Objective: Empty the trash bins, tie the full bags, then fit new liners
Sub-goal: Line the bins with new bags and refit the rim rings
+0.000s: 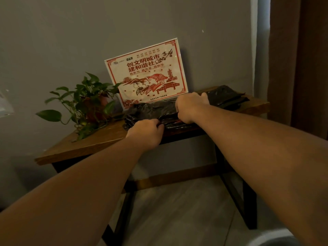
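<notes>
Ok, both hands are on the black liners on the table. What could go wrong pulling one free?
The framed sign stands right behind the black liners; a sharp tug could topple it. The left hand grips at the front edge of the table, so the stack may slide off. The potted plant beside it could get snagged.

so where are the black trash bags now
In the head view, the black trash bags lie on the wooden table before the red-and-white sign, right of the potted plant, left hand and right hand gripping them.
</notes>
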Motion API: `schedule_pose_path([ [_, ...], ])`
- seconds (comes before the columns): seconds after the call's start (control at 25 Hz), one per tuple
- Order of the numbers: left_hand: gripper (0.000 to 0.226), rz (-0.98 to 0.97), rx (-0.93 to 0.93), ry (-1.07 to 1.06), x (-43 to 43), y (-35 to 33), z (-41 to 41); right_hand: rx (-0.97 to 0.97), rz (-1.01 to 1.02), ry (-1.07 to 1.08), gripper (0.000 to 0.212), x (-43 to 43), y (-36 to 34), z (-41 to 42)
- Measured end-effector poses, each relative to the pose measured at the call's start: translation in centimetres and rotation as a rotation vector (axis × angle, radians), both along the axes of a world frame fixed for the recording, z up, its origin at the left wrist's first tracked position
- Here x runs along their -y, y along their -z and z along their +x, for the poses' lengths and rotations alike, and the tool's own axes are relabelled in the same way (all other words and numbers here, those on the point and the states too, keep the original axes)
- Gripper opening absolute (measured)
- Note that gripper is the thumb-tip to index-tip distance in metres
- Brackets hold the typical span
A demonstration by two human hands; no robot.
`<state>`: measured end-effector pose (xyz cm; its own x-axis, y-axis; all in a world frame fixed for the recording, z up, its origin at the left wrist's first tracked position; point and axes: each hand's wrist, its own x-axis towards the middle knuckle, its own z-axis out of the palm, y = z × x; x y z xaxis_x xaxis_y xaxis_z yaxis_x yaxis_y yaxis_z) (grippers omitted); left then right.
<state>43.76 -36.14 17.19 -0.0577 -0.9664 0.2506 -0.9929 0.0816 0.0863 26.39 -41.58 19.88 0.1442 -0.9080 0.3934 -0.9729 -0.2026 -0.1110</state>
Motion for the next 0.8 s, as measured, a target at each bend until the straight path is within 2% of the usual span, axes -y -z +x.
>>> schedule_pose_path([
  [0.16,0.047,-0.055,0.073,-0.042,0.0,1.7,0.3,0.342,-0.315,-0.129,0.004,-0.6,-1.7,-0.4],
  [0.24,0.052,-0.060,0.105,-0.081,-0.2,2.4,0.1,0.484,-0.450,-0.230,0.010,-1.7,-3.2,-0.3],
  [0.32,0.057,-0.068,0.058,-0.102,-0.7,2.7,-0.5,0.556,-0.497,-0.316,0.013,-3.2,-4.6,-0.3],
  [0.4,0.069,-0.126,-0.205,-0.091,-2.0,1.7,-1.0,0.555,-0.524,-0.381,0.012,-5.1,-5.5,0.1],
  [0.48,0.076,-0.196,-0.705,-0.024,-4.1,0.1,-1.1,0.551,-0.525,-0.450,0.010,-7.3,-5.5,1.1],
  [0.56,0.062,-0.192,-1.201,0.107,-7.8,-0.9,-1.2,0.555,-0.525,-0.513,0.011,-10.4,-4.7,3.0],
  [0.6,0.051,-0.158,-1.392,0.170,-9.6,-1.0,-0.9,0.564,-0.518,-0.543,0.012,-12.2,-4.2,4.3],
  [0.68,0.037,-0.071,-1.688,0.285,-12.8,-1.3,0.2,0.592,-0.500,-0.572,0.014,-15.6,-3.2,6.9],
  [0.8,0.037,0.097,-2.019,0.316,-17.0,-1.1,2.4,0.655,-0.518,-0.541,0.017,-20.7,-1.1,9.9],
])
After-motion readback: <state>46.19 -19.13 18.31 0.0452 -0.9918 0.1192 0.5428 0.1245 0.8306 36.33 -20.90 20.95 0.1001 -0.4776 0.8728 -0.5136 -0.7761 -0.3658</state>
